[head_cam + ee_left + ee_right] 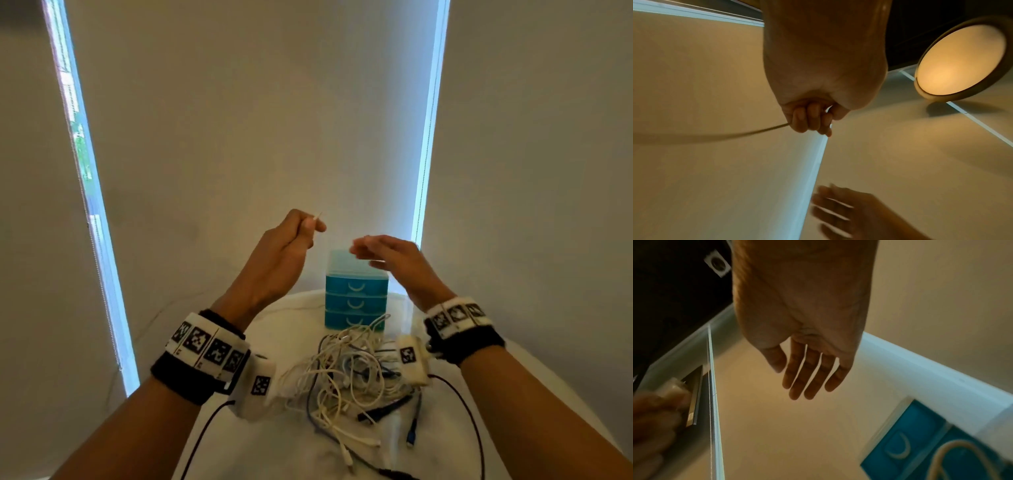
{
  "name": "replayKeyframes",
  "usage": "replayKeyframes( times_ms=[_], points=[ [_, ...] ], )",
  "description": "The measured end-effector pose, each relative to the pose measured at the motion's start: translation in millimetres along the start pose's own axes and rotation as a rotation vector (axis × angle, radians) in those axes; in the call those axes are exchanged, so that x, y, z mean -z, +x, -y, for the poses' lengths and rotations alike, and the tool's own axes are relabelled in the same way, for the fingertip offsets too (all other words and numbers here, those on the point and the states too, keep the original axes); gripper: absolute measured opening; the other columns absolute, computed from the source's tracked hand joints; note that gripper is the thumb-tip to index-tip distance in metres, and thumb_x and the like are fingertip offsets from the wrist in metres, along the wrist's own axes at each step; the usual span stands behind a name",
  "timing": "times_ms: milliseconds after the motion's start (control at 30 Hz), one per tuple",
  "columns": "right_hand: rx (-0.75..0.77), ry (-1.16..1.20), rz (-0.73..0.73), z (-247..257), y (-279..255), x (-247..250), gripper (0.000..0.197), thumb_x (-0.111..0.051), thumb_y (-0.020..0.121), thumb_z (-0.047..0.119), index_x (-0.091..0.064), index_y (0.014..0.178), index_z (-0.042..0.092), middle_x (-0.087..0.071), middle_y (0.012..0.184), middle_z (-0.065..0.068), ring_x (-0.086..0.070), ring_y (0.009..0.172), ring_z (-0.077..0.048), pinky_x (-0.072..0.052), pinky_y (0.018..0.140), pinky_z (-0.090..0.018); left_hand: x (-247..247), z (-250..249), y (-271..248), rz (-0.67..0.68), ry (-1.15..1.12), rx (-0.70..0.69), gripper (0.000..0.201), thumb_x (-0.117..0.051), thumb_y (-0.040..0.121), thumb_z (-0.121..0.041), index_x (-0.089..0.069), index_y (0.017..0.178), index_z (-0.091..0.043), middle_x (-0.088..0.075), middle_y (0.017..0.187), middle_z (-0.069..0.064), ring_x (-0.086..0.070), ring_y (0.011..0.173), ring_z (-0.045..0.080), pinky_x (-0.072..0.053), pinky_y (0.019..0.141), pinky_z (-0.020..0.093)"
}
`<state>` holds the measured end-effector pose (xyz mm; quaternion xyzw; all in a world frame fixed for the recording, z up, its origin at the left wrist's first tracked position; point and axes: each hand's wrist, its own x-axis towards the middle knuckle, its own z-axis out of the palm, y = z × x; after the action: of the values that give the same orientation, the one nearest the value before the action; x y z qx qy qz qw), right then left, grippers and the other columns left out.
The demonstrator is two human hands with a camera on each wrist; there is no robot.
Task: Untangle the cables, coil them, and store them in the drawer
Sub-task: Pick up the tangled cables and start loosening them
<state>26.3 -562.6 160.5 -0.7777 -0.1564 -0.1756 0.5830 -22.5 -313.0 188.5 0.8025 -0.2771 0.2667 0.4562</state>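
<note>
**Left hand lifts one cable end; the tangle waits before the drawers**

A small blue drawer unit (356,301) stands on the far part of the white round table (281,442), three drawers stacked, each with a pale curved handle. All three fronts sit flush, so what lies inside cannot be told. Its clear top is partly covered by the raised hands.

Just in front of the unit lies the tangled heap of cables (346,373), mostly white with a few dark blue and black ones running through it. A black plug and a blue-tipped connector stick out at its near right side. The heap lies between the two forearms and touches the foot of the drawer unit.

The left hand (287,240) is raised above the table, fingers curled into a fist round a thin white cable (764,129) whose tip pokes out above the knuckles. The right hand (807,366) hovers just beside it, fingers straight and slightly spread, holding nothing.

Both wrists wear black bands with printed square markers. Pale roller blinds (253,120) hang behind the table, daylight showing at their edges, and a round ceiling lamp (960,60) glows overhead.
</note>
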Motion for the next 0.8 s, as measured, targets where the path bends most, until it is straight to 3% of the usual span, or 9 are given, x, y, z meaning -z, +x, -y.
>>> replayKeyframes(
  times_ms=[67,200,267,367,500,633,733,800],
  points=[
    [-0.018,0.016,-0.081,-10,-19,12,0.029,-0.059,0.109,0.036,-0.079,0.117,0.016,-0.083,0.108,0.004,-0.077,0.106,-0.015,-0.058,0.102,-0.039,-6,26,0,0.057,-0.027,0.144,0.035,-0.031,0.118,-0.033,-0.065,0.122,-0.024,-0.062,0.105,-0.016,-0.057,0.096,0.0,-0.043,0.082,0.024],
    [-0.041,0.003,0.015,-12,-42,4,0.025,-0.065,0.106,0.034,-0.078,0.116,0.015,-0.082,0.104,-0.001,-0.079,0.098,-0.02,-0.064,0.089,-0.034,-35,57,0,0.21,0.022,0.233,0.035,-0.036,0.116,-0.026,-0.07,0.108,-0.022,-0.066,0.107,-0.01,-0.059,0.099,0.008,-0.043,0.084,0.033],
    [-0.03,-0.037,0.029,-16,-41,-4,0.025,-0.071,0.102,0.036,-0.078,0.117,0.017,-0.082,0.104,0.0,-0.079,0.096,-0.017,-0.066,0.086,-0.033,-51,59,-1,0.297,0.064,0.194,0.035,-0.04,0.115,-0.025,-0.072,0.105,-0.019,-0.068,0.106,-0.011,-0.06,0.102,0.007,-0.043,0.083,0.026],
    [-0.018,-0.061,0.015,-27,-39,-12,0.025,-0.073,0.101,0.034,-0.078,0.118,0.016,-0.082,0.103,-0.002,-0.08,0.094,-0.018,-0.067,0.082,-0.033,-63,55,-2,0.36,0.139,0.091,0.033,-0.044,0.115,-0.024,-0.073,0.102,-0.018,-0.062,0.09,-0.016,-0.055,0.08,-0.007,-0.034,0.067,0.011],
    [0.001,0.028,-0.047,-38,-44,-13,0.02,-0.073,0.101,0.027,-0.08,0.113,0.012,-0.082,0.095,-0.004,-0.08,0.09,-0.02,-0.065,0.078,-0.026,-72,61,1,0.364,0.173,-0.023,0.028,-0.049,0.113,-0.024,-0.072,0.097,-0.027,-0.063,0.089,-0.011,-0.054,0.076,0.001,-0.035,0.067,0.015],
    [0.003,0.026,-0.035,-49,-47,-18,0.015,-0.072,0.102,0.021,-0.078,0.115,0.015,-0.081,0.099,-0.006,-0.079,0.095,-0.022,-0.066,0.085,-0.031,-82,78,-2,0.334,0.154,0.011,0.023,-0.054,0.112,-0.028,-0.072,0.097,-0.033,-0.07,0.093,-0.007,-0.057,0.079,0.004,-0.041,0.071,0.025],
    [-0.098,-0.113,0.062,-59,-54,-20,0.033,-0.078,0.097,0.038,-0.069,0.124,0.023,-0.078,0.108,0.0,-0.077,0.097,-0.015,-0.065,0.087,-0.033,-83,95,-4,0.236,0.098,0.113,0.025,-0.053,0.112,-0.029,-0.075,0.101,-0.027,-0.069,0.094,-0.015,-0.057,0.078,0.004,-0.041,0.071,0.027],
    [-0.113,-0.419,0.264,-66,-60,-19,0.048,-0.08,0.089,0.056,-0.065,0.128,0.032,-0.072,0.113,0.014,-0.07,0.103,-0.005,-0.058,0.09,-0.026,-83,105,-4,0.131,0.017,0.2,0.027,-0.05,0.113,-0.031,-0.075,0.105,-0.025,-0.07,0.097,-0.013,-0.06,0.083,0.008,-0.044,0.075,0.027]
  ],
)
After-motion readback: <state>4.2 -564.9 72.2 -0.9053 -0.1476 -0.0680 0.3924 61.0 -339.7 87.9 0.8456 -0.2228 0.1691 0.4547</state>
